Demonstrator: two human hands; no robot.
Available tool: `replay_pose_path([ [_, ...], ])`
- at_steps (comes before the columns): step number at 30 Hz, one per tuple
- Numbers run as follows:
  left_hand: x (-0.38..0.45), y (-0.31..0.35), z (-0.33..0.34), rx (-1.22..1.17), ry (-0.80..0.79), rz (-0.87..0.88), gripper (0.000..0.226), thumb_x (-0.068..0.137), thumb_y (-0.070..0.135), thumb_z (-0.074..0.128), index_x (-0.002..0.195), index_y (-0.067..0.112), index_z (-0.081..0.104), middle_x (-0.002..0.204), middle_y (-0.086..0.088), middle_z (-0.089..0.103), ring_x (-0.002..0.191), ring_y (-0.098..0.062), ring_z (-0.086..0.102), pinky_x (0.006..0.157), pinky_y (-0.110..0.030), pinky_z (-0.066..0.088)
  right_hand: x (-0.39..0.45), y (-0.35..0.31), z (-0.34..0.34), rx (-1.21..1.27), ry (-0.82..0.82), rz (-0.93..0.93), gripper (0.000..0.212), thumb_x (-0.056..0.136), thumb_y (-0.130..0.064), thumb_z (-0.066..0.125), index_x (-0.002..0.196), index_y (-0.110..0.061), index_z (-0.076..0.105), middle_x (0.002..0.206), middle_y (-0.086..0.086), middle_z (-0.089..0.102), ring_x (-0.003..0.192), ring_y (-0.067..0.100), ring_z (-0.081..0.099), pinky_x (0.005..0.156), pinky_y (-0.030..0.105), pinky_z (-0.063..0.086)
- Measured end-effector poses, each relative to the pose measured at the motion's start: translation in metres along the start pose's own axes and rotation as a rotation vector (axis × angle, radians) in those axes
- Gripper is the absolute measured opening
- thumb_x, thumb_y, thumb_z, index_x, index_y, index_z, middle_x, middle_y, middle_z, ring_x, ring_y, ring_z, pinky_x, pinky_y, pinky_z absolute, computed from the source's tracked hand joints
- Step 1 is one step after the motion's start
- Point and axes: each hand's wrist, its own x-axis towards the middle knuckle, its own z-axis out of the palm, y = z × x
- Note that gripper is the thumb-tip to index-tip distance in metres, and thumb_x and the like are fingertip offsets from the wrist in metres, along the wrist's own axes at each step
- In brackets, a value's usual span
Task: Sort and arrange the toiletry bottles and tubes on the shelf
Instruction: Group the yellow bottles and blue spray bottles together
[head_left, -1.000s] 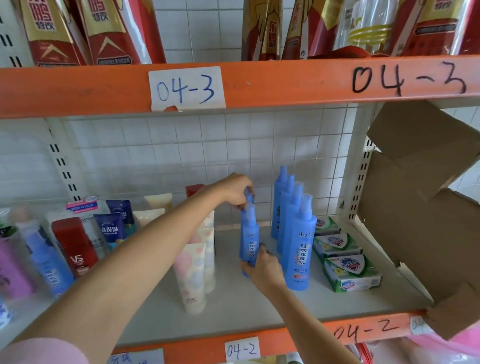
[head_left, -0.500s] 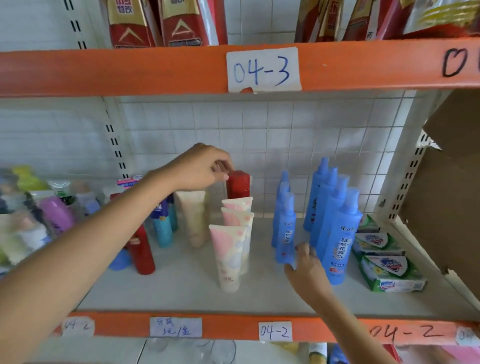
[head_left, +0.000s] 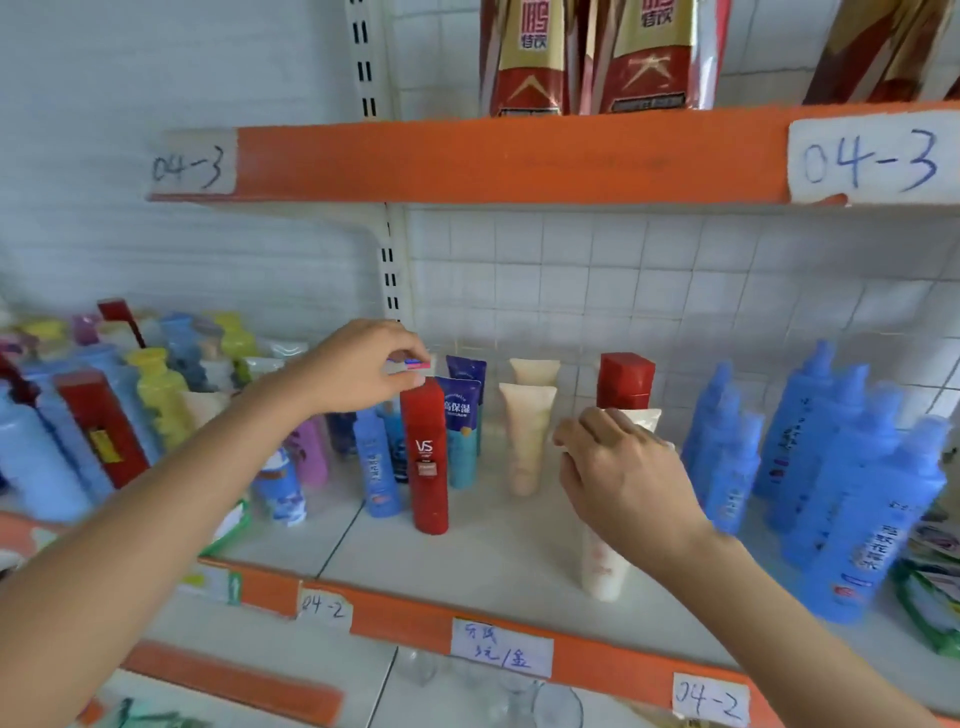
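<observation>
Toiletry bottles and tubes stand on my white shelf (head_left: 467, 561) with the orange front edge. One tall red plastic VS bottle (head_left: 428, 457) is my landmark. Right of it I count two beige tubes (head_left: 524, 436), one red-capped bottle (head_left: 625, 379), and about six blue spray bottles (head_left: 841, 467). My left hand (head_left: 358, 371) hovers at the VS bottle's top, fingertips pinched on a small pink-and-blue tube end (head_left: 413, 365). My right hand (head_left: 623, 478), fingers curled, grips a pale pink tube (head_left: 602, 569).
</observation>
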Motion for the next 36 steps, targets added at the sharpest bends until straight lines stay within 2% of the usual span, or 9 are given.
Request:
replay_pose_path([
  [4, -0.015, -0.029, -0.001, -0.080, 0.112, -0.073, 0.030, 0.086, 0.015, 0.062, 0.115, 0.011, 0.062, 0.112, -0.003, 0.063, 0.093, -0.011, 0.060, 0.086, -0.026, 0.046, 0.027, -0.031, 0.014, 0.067, -0.010, -0.072, 0.024, 0.054, -0.012, 0.079, 0.074, -0.013, 0.066, 0.064, 0.003, 0.062, 0.056, 0.023, 0.063, 0.042, 0.024, 0.045],
  [8, -0.035, -0.048, 0.026, -0.228, 0.356, -0.288, 0.034, 0.084, 0.013, 0.063, 0.117, 0.006, 0.057, 0.110, -0.006, 0.062, 0.093, -0.019, 0.064, 0.084, -0.025, 0.047, 0.040, -0.062, 0.029, 0.109, -0.039, -0.075, 0.020, 0.056, -0.016, 0.080, 0.068, -0.017, 0.063, 0.064, -0.001, 0.062, 0.054, 0.019, 0.063, 0.039, 0.018, 0.032],
  [12, -0.046, -0.070, 0.082, -0.469, 0.179, -0.472, 0.038, 0.075, 0.036, 0.069, 0.098, 0.009, 0.058, 0.096, -0.005, 0.068, 0.084, -0.021, 0.066, 0.081, -0.042, 0.053, 0.039, -0.088, 0.049, 0.216, -0.094, -0.080, 0.020, 0.059, -0.017, 0.077, 0.067, -0.016, 0.060, 0.062, 0.000, 0.061, 0.051, 0.020, 0.062, 0.042, 0.017, 0.025],
  [16, -0.045, -0.071, 0.113, -0.473, 0.087, -0.526, 0.033, 0.083, 0.031, 0.066, 0.105, 0.008, 0.057, 0.101, 0.000, 0.067, 0.095, -0.021, 0.063, 0.083, -0.036, 0.048, 0.035, -0.105, 0.056, 0.268, -0.207, -0.064, 0.011, 0.080, -0.021, 0.057, 0.087, -0.014, 0.062, 0.086, 0.003, 0.063, 0.077, 0.024, 0.065, 0.051, 0.030, 0.048],
  [20, -0.055, -0.069, 0.115, -0.509, 0.110, -0.445, 0.043, 0.081, 0.043, 0.062, 0.105, 0.008, 0.053, 0.093, -0.002, 0.064, 0.085, -0.019, 0.062, 0.071, -0.029, 0.047, 0.029, -0.112, 0.063, 0.327, -0.390, 0.012, 0.026, 0.093, -0.029, 0.041, 0.112, -0.016, 0.053, 0.114, 0.001, 0.057, 0.105, 0.024, 0.057, 0.078, 0.036, 0.048],
  [25, -0.087, -0.044, 0.098, -0.609, 0.209, -0.246, 0.026, 0.080, 0.037, 0.066, 0.096, 0.021, 0.052, 0.092, 0.005, 0.068, 0.082, -0.009, 0.065, 0.072, -0.025, 0.053, 0.012, -0.112, 0.080, 0.466, -0.540, 0.127, 0.041, 0.087, -0.044, 0.054, 0.119, -0.020, 0.049, 0.116, -0.003, 0.057, 0.092, 0.020, 0.060, 0.078, 0.030, 0.047],
  [29, -0.095, -0.007, 0.083, -0.700, 0.237, -0.037, 0.041, 0.071, 0.047, 0.072, 0.097, 0.018, 0.059, 0.087, 0.012, 0.063, 0.078, -0.002, 0.061, 0.069, -0.017, 0.050, 0.000, -0.118, 0.070, 0.790, -0.445, 0.270, 0.033, 0.079, -0.031, 0.070, 0.105, -0.017, 0.054, 0.080, -0.011, 0.054, 0.057, -0.003, 0.048, 0.058, 0.009, 0.035],
  [31, -0.090, 0.010, 0.082, -0.693, 0.232, 0.037, 0.041, 0.068, 0.049, 0.068, 0.093, 0.016, 0.061, 0.087, 0.008, 0.063, 0.079, -0.004, 0.060, 0.071, -0.019, 0.049, -0.009, -0.112, 0.062, 0.815, -0.391, 0.341, 0.021, 0.079, -0.024, 0.070, 0.084, -0.026, 0.050, 0.064, -0.018, 0.045, 0.059, -0.010, 0.052, 0.054, 0.007, 0.036],
  [36, -0.073, 0.050, 0.093, -0.893, 0.169, 0.080, 0.030, 0.083, 0.047, 0.048, 0.090, 0.021, 0.061, 0.087, 0.001, 0.064, 0.081, -0.009, 0.063, 0.074, -0.025, 0.053, -0.044, -0.071, 0.037, 0.728, -0.416, 0.474, 0.038, 0.080, -0.027, 0.067, 0.066, -0.032, 0.033, 0.053, -0.013, 0.054, 0.059, -0.013, 0.051, 0.053, 0.008, 0.036],
])
